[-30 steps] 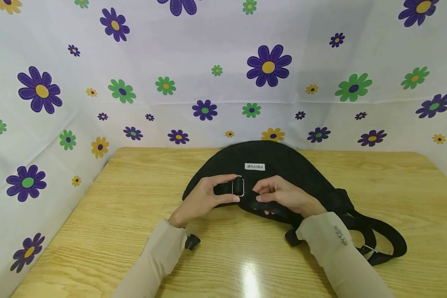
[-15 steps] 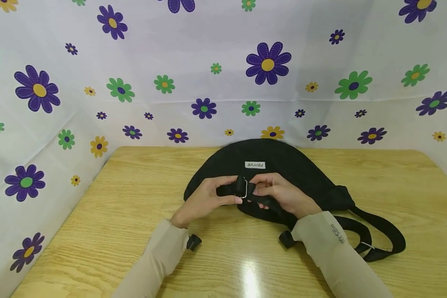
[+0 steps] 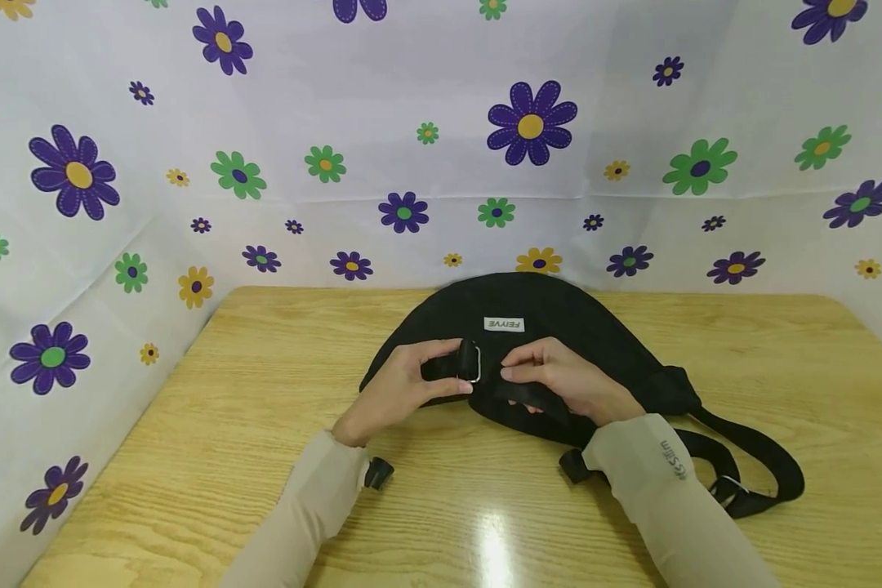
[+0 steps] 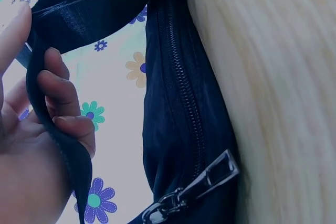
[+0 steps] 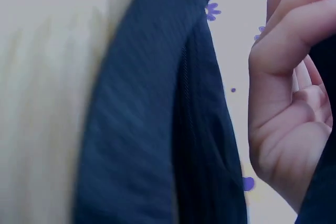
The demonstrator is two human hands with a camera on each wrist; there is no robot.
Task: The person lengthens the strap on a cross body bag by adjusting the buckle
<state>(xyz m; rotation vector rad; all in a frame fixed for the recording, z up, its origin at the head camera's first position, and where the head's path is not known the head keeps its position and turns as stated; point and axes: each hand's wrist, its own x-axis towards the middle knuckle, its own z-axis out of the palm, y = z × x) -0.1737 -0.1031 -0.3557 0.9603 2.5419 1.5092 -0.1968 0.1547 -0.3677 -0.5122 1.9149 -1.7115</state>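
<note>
A black crescent-shaped waist bag with a small white label lies on the table. In front of it my left hand pinches a black strap at a silver metal slider buckle between thumb and fingers. My right hand pinches a length of black webbing, a small gap to the right of the buckle. In the left wrist view the strap loops past the fingers above the bag's zipper. The right wrist view has wide webbing close to the camera beside the right hand.
At the bag's right, a looped strap with another slider lies on the wooden table. Small dark wrist pieces sit by each sleeve. A flowered cloth hangs behind and at the left.
Half a second ago the webbing in the right hand met the buckle; now the hand has drawn slightly right, apart from it. The left hand has shifted a little left, still holding the strap.
</note>
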